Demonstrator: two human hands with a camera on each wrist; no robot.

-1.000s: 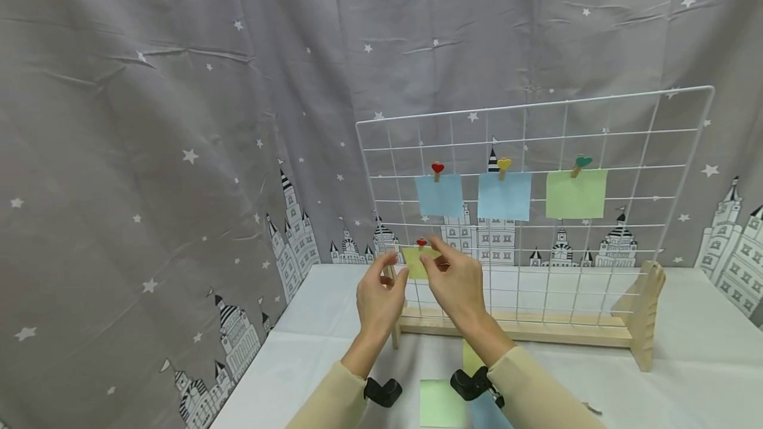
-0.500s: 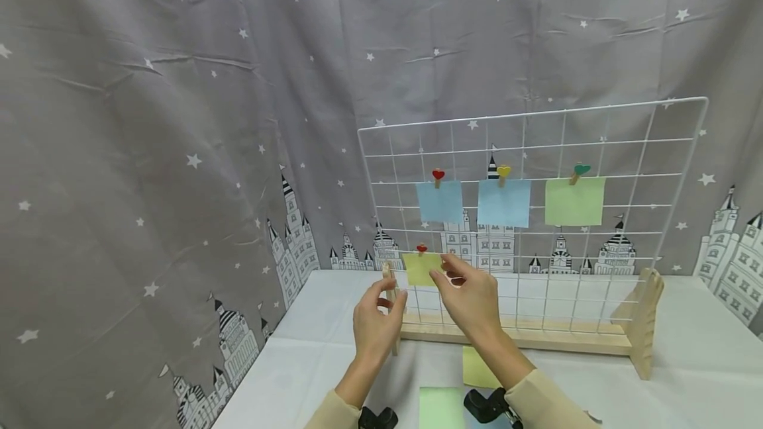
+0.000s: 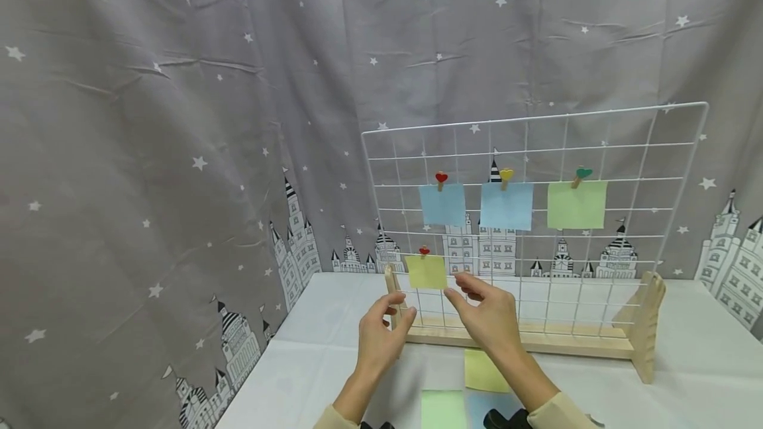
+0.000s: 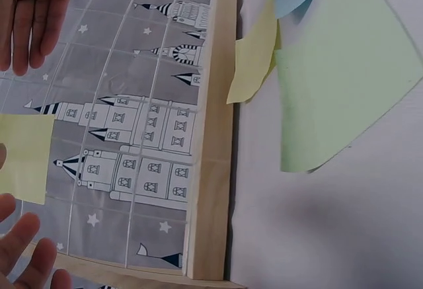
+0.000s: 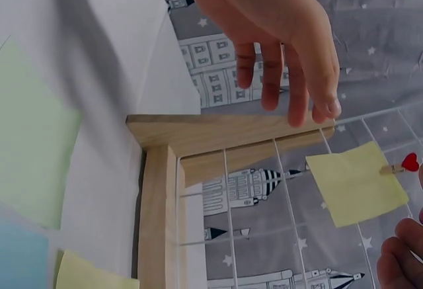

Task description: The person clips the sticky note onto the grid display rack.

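A yellow sticky note (image 3: 426,273) hangs on the lower left of the white wire grid (image 3: 551,288), pinned by a small wooden clothespin with a red heart (image 5: 410,162). My left hand (image 3: 381,337) hovers low and left of this note, fingers loosely bent, holding nothing. To the note's right, my right hand (image 3: 490,313) is also bare, its fingers relaxed and apart from the paper. Higher on the grid hang two blue notes, the left one (image 3: 442,205) under a red heart clip and the other (image 3: 507,206) under a yellow one. A green note (image 3: 576,205) hangs from a green heart clip.
The grid stands in a wooden base (image 3: 572,344) on a white tabletop (image 3: 298,363). On the table before it lie yellow (image 3: 484,371), light green (image 3: 443,409) and blue (image 3: 484,404) notes. A grey curtain (image 3: 179,118) with stars and castles hangs behind.
My right hand has let go of the yellow note and drawn away to the right and down. My left hand has lowered from beside the note. The note stays hanging on its clip.
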